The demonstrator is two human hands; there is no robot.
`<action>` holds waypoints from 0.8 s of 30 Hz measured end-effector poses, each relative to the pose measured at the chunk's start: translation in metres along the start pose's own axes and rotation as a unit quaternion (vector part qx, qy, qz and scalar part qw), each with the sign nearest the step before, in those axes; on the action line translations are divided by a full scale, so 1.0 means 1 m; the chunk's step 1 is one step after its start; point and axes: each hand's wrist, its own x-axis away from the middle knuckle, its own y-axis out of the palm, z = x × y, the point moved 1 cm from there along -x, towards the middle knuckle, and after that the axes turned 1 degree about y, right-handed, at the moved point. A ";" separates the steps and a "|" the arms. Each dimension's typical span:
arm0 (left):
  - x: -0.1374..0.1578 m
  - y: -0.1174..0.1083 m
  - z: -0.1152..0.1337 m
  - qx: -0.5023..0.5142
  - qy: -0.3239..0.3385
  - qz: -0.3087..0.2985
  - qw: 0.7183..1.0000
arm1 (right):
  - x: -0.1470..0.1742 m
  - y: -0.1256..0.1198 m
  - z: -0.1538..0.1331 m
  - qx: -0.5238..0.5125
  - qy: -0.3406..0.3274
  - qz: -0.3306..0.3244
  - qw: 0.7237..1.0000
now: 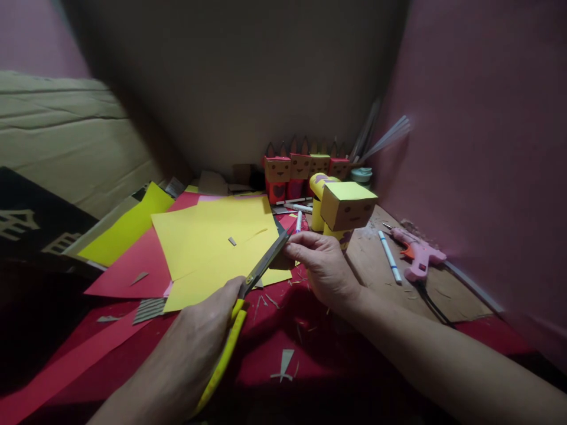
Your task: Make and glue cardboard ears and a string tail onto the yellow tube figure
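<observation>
Scissors with yellow handles and grey steel blades (241,316): at the near right edge of the large yellow paper sheet (217,245), tips pointing away and rightward; blades look nearly together.
Left hand (206,324): closed round the handles; how the fingers sit in the loops is hidden.
Small brown cardboard piece (280,260): just off the yellow sheet's right edge, up against the blades; cannot tell whether they bite into it.
Right hand (330,265): right of the yellow sheet, thumb and forefinger pinched on the piece.
Piece, handling: likely very light, stiff yet easily creased; dry, so little slip expected. Best hold probably a flat pinch at the margin away from the blades, without squeezing hard.
Scissors, handling: probably the heavier of the two, rigid, steady if held deep in the handles; blades no place for fingers.
Narrow pale cardboard scrap (286,359): on the red tabletop (252,378), nearer than the yellow sheet; looks thin, easily bent.
Box-headed cardboard figure with yellow top (348,206): right of the yellow sheet, upright; probably light, crushable, best lifted by its body.
</observation>
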 end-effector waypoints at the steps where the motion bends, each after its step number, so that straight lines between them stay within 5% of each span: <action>1: 0.000 0.000 0.000 -0.002 0.004 -0.003 1.000 | 0.000 0.000 0.001 -0.001 0.001 -0.001 1.000; 24: 0.003 0.001 -0.013 -0.031 -0.022 -0.047 0.998 | 0.002 0.000 0.007 0.017 0.027 -0.013 0.999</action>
